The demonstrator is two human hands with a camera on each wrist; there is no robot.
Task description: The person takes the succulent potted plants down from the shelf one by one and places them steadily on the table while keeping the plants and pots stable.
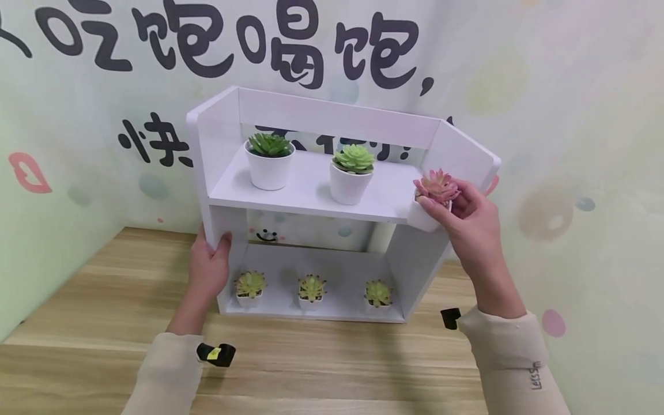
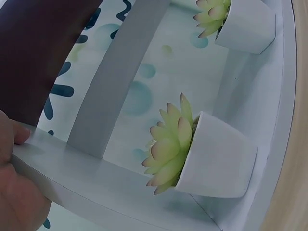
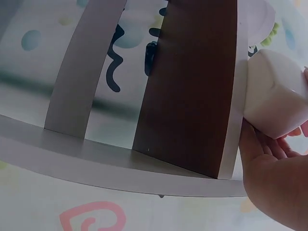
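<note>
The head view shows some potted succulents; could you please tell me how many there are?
6: a dark green one and a pale green one on the upper shelf, a pink one in the right hand, and three yellow-green ones along the lower shelf.

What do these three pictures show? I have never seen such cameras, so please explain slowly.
There is no machine: a person works with two bare hands. The large picture comes from a camera on the head, the smaller two from cameras on the left and right wrists. On the wooden table stands a white shelf. Its lower board bears three yellow-green succulents; its upper board, a dark green one and a light green one. The left hand grips the shelf's left side. The right hand holds a pink succulent in a white pot at the upper board's front edge.
</note>
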